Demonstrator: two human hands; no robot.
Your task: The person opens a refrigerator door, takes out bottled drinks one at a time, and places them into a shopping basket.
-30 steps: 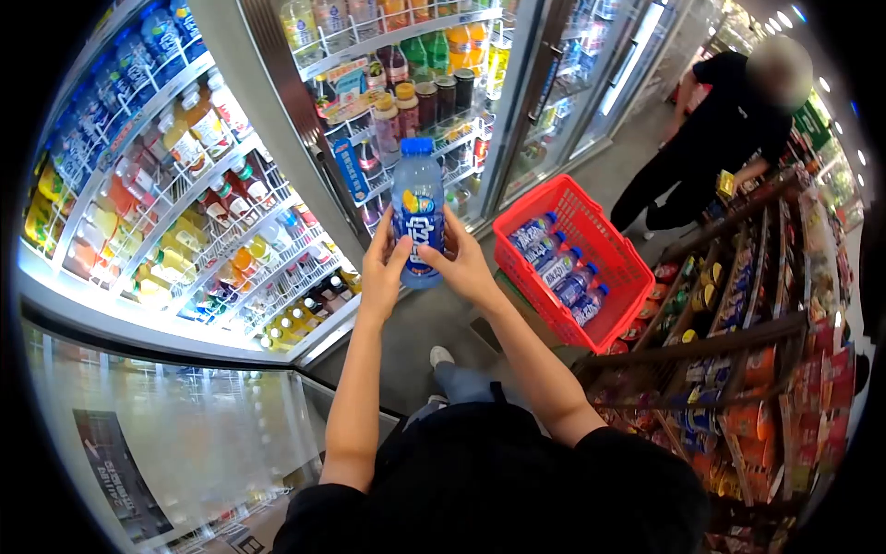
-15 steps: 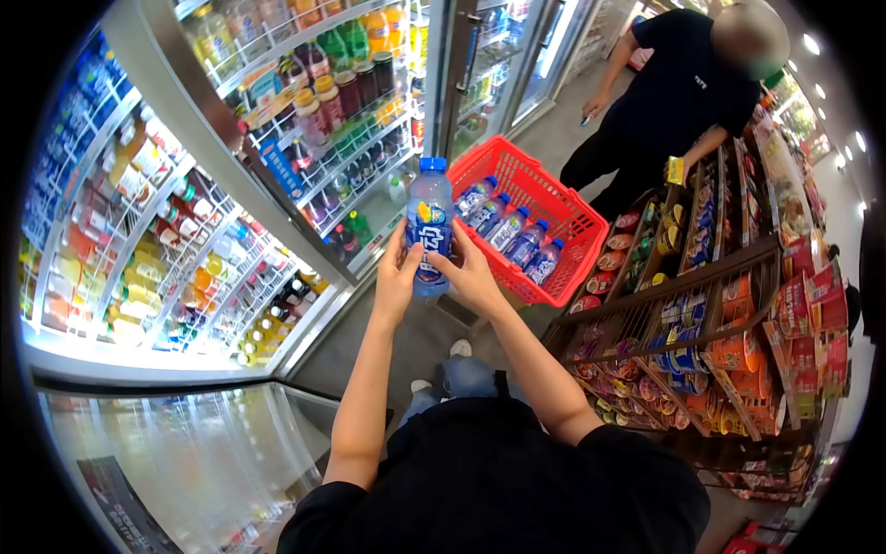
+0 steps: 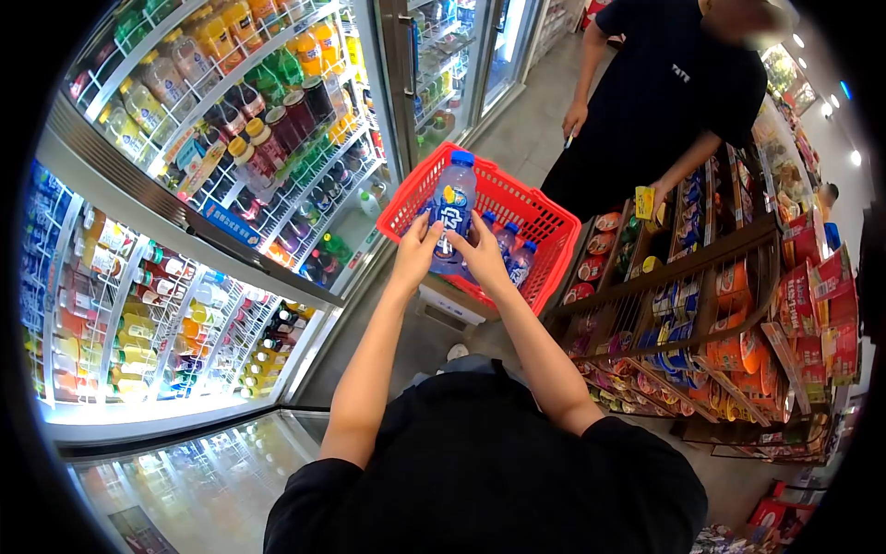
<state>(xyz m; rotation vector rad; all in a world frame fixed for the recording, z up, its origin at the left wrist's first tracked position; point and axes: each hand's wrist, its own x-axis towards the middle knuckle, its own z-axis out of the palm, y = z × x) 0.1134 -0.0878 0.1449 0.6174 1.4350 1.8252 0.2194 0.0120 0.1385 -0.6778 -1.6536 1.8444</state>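
Note:
Between my two hands stands a blue-capped drink bottle [image 3: 454,198] with a blue label, upright and close to the camera. My left hand [image 3: 420,249] is closed on its left side, and my right hand [image 3: 482,254] grips its right side, thumbs across the front. Behind the bottle is a red plastic basket [image 3: 546,201], over which both hands are held. Inside the basket lie similar blue-capped bottles [image 3: 522,262]; the held bottle and my right hand hide some of them.
On the left, a drinks fridge [image 3: 185,342] stands with its glass door [image 3: 203,471] swung open. A snack rack [image 3: 683,305] runs along the right. Another person [image 3: 646,102] stands beyond the basket, one hand at a yellow packet [image 3: 644,203]. A cardboard box [image 3: 452,303] sits beneath the basket.
Both hands have carried the bottle forward, so it now overlaps the basket and covers some bottles there. The view has shifted; the other person appears nearer, the hand with the yellow packet lower.

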